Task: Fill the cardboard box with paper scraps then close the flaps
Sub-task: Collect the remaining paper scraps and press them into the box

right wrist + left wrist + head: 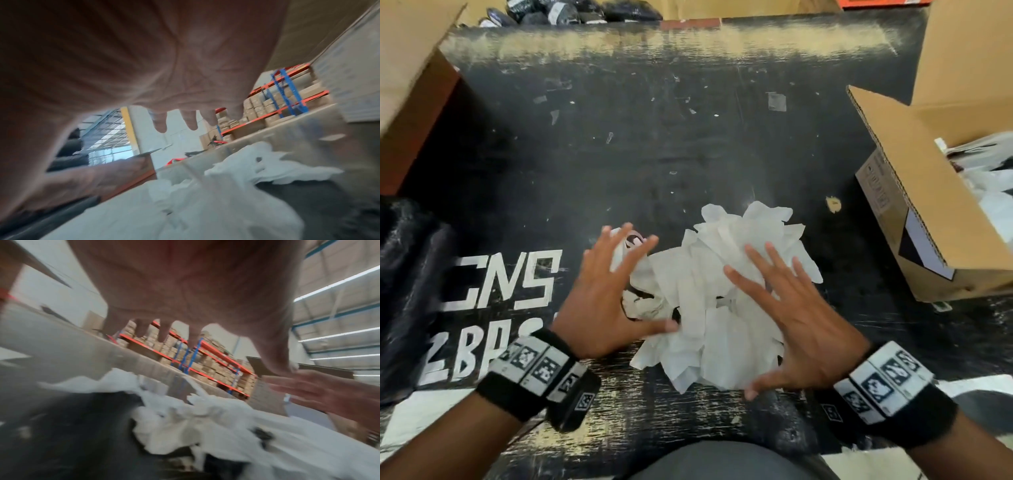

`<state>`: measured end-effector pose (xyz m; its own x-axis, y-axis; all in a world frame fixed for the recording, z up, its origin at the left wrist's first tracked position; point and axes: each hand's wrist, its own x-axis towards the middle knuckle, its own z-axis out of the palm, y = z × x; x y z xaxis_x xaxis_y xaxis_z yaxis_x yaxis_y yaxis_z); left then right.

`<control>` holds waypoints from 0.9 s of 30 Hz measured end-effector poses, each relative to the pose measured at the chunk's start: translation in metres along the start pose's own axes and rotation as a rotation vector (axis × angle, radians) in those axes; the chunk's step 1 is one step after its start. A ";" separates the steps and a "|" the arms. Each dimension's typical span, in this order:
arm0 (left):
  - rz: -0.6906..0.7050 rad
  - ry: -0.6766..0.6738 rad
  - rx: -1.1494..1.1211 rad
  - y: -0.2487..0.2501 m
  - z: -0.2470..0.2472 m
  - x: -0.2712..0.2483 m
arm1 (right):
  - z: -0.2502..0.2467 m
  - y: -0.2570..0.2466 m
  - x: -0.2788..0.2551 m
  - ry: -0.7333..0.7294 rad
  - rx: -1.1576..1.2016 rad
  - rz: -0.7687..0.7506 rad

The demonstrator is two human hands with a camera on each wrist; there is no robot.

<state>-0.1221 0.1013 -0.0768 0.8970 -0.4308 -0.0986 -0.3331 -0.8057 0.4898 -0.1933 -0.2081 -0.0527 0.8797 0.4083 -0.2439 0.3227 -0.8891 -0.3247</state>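
Both hands hover spread over the heap of paper scraps [726, 298] on the black table [654, 154], palms down. Neither holds anything. The left hand [606, 294] sits at the heap's 9 o'clock edge, fingers splayed and pointing toward 1 o'clock, its thumb reaching in across the near side of the paper. The right hand [791, 315] lies over the heap's 4 o'clock part, fingers straight and fanned toward 11 o'clock, thumb stretched low toward 7 o'clock at the near rim of the pile. Whether the fingertips already touch the paper cannot be told from the head view; both wrist views show the palms raised a little above the white scraps, with the opposite hand in sight across the pile.

The heap is roughly as wide as the two hands together and runs longest from 6 o'clock to 12 o'clock, so the hands bracket its short sides. That suits a scoop: closing inward from 9 and 3 o'clock should gather most of it.

The cardboard box [914, 219] stands open well apart at 2 o'clock from the heap, near the table's right edge, with some white paper already inside and its flaps up. The right hand is the nearer one to it, so the carry likely swings right and away, with loose scraps at the far end liable to spill.
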 end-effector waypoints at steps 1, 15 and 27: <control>-0.114 -0.010 0.003 -0.010 -0.001 0.003 | -0.004 0.004 -0.007 0.006 -0.007 0.066; -0.167 -0.247 -0.062 0.003 0.041 0.015 | 0.046 0.001 -0.006 -0.021 0.326 0.182; -0.018 -0.249 0.094 0.047 0.063 0.004 | -0.005 0.092 0.098 0.009 0.295 0.467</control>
<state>-0.1519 0.0364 -0.1086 0.8081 -0.4932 -0.3221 -0.3534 -0.8434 0.4048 -0.0755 -0.2505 -0.1017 0.9094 -0.0182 -0.4155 -0.2125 -0.8792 -0.4265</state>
